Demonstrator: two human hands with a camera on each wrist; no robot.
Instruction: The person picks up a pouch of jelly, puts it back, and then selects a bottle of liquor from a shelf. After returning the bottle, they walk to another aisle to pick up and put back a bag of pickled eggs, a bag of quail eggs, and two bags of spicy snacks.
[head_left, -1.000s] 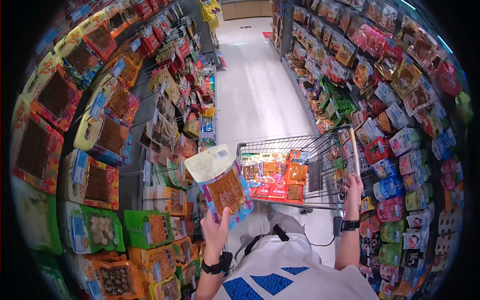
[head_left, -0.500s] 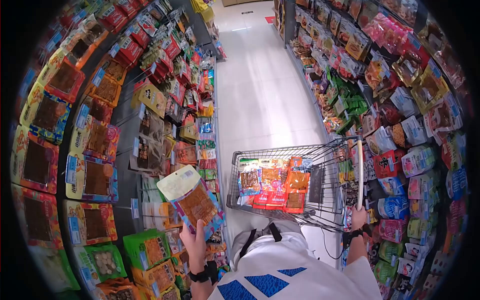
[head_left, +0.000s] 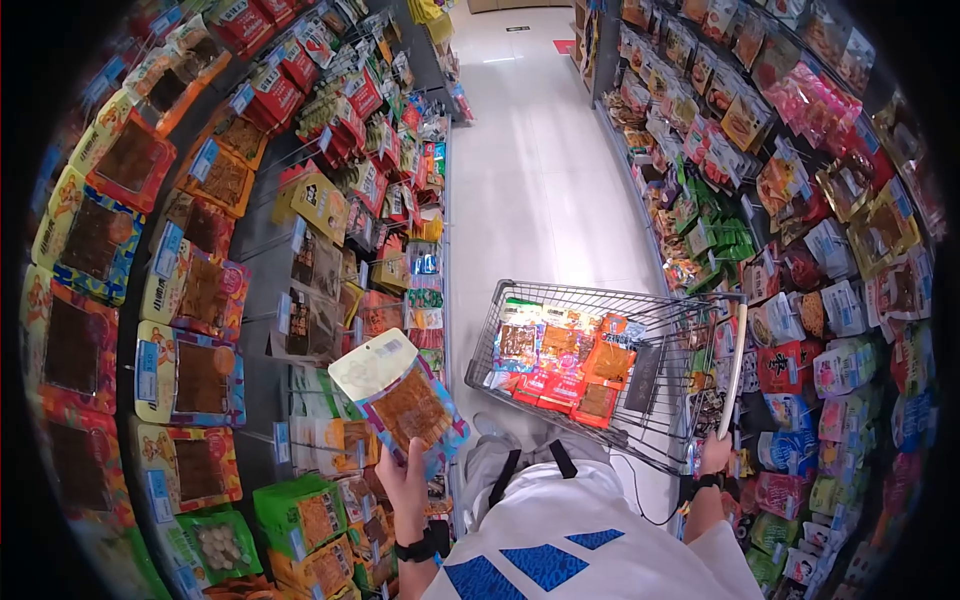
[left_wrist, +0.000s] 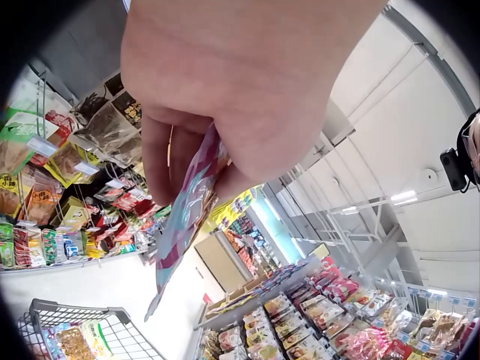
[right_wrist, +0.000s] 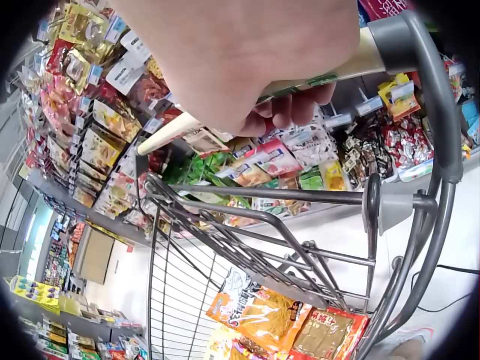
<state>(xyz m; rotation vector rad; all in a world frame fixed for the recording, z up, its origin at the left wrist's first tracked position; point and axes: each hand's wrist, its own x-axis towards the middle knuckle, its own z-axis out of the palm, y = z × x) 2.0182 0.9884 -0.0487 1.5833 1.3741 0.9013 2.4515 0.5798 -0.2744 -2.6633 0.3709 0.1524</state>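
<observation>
In the head view my left hand [head_left: 405, 482] pinches the lower edge of a snack pack [head_left: 408, 398] with a cream top, a blue-purple border and a brown window. The left wrist view shows that pack [left_wrist: 187, 202] nearly edge-on between the thumb and fingers of my left hand [left_wrist: 232, 90]. My right hand [head_left: 714, 455] grips the pale handle [head_left: 738, 365] of a wire shopping cart [head_left: 640, 440]; in the right wrist view the fingers of my right hand [right_wrist: 247, 67] curl round the bar. Several packs, among them an orange one [head_left: 609, 362] and a red one [head_left: 550, 388], lie in the cart.
Shelves of hanging snack packs line the left side, with a blue-bordered pack [head_left: 205, 378] and a green pack [head_left: 300, 510] close to my left arm. More hanging packs [head_left: 790, 370] line the right. A pale floor aisle [head_left: 540, 190] runs ahead between them.
Since a second ago, my left hand has moved lower and slightly left with the pack. My right hand and the cart handle sit lower and further right in the head view, and the camera view has shifted.
</observation>
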